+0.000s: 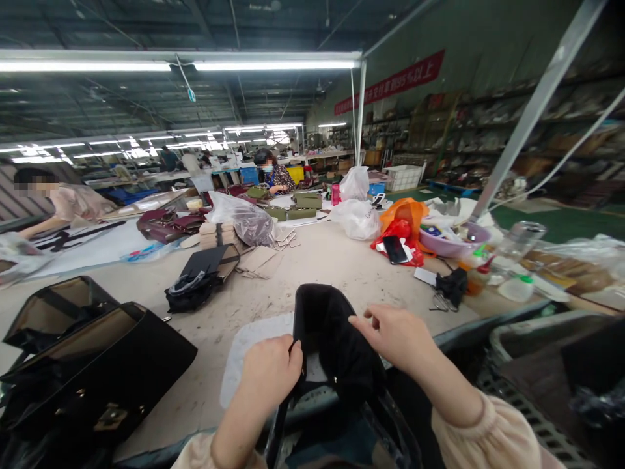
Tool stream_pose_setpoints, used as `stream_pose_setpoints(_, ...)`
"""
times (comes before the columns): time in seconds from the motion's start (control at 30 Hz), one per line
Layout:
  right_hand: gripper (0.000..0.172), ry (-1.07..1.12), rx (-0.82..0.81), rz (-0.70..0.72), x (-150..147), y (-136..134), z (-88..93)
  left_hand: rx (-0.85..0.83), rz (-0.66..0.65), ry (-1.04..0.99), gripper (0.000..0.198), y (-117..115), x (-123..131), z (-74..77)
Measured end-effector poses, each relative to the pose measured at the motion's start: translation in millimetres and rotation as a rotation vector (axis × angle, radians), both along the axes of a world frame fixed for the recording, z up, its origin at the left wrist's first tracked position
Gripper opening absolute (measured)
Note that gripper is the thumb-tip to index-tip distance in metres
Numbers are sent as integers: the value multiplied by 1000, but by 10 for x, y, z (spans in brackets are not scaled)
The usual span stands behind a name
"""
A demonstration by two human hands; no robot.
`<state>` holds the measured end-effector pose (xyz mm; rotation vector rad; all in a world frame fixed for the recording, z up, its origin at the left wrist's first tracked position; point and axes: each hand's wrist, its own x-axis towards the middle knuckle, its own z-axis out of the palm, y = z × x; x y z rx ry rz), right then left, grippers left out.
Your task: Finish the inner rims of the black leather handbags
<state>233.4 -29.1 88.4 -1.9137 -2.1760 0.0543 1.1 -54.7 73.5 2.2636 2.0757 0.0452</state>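
A black bag piece (336, 326) with a raised curved rim stands at the table's near edge, its dark lining showing. My left hand (273, 368) is closed on its left side, thumb near the rim. On the right side, my right hand (395, 332) has its thumb and curled fingers pressed on the rim. Beneath the piece lies a pale translucent sheet (239, 355). Black bags (107, 365) with a metal clasp fill the lower left. Farther back sits another dark bag piece (202, 273).
A phone (394, 249) lies on red plastic beside a lilac basin (452, 242). Small scissors (442, 301), bottles and a glass jar (522, 238) are at the right. Beige pieces (258, 262) lie mid-table. Two people work farther back. A crate (532, 417) stands at lower right.
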Motion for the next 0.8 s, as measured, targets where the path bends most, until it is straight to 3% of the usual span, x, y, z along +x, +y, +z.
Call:
stream_pose_setpoints(0.2,53,-130,-39,63,-217,506,80,11,24,-14,41,0,-40,-31)
stream_pose_setpoints(0.37,40,-190,-20,126,-384,640,9,71,11,-13,56,57,-112,66)
stream_pose_setpoints(0.57,37,-175,17,180,-386,639,-7,154,62,30,61,541,-24,179)
stream_pose_setpoints(0.7,37,-170,10,188,-381,638,-3,128,69,108,49,868,87,170)
stream_pose_setpoints(0.8,41,-150,-25,178,-336,609,10,86,55,148,43,972,110,163)
